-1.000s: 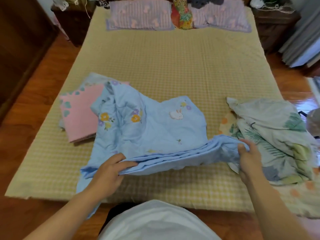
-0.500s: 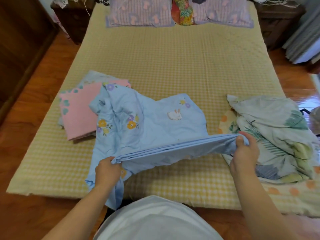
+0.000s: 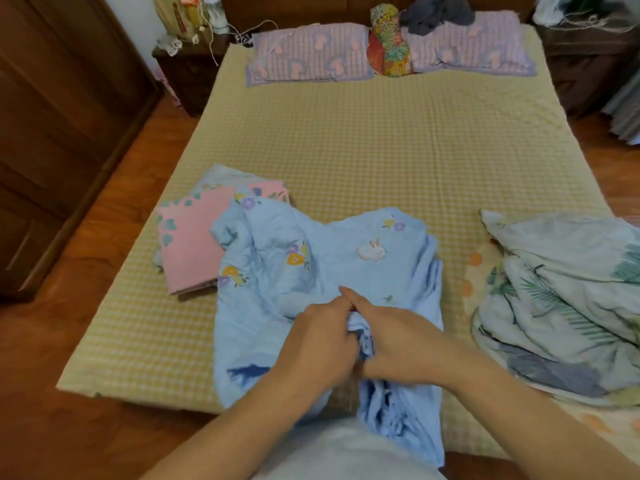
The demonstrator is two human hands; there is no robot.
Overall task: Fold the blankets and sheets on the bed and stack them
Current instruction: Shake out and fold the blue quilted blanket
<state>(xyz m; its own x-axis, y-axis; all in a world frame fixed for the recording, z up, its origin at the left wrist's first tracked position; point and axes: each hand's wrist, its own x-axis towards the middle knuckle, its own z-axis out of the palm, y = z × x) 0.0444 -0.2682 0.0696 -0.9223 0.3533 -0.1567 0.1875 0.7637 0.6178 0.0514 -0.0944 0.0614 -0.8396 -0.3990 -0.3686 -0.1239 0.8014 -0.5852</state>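
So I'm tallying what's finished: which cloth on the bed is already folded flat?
The pink blanket at left; the blue one and the leaf-print one lie rumpled.

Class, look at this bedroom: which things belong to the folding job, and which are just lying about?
Belong to the job:
blue blanket
left hand
right hand
pink folded sheet
leaf-print sheet

Lying about:
pillows
floral cushion
grey cloth

No readable text, label, brand or number appears anywhere on the bedding or furniture. A bag (image 3: 175,15) on the nightstand (image 3: 187,74) at the bed's far left corner carries what may be red print, too blurred to make out.
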